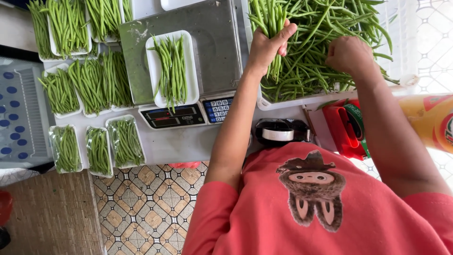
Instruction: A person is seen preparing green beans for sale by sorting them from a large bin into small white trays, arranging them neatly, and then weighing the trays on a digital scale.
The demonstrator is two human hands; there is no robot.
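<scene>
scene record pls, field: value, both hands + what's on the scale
left hand: grip closed on a bunch of green beans
right hand: fist in the loose bean pile
pile container: white crate
scale: one white tray of beans on the platform
filled trays: rows beside the scale, some wrapped
table edge: red tape dispenser

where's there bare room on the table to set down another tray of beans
Bare tabletop runs below the scale, between the wrapped trays and the left hand's forearm. The scale plate is bare right of its tray. The top left is crowded with filled trays; both hands, left hand and right hand, fill the bean crate.
</scene>
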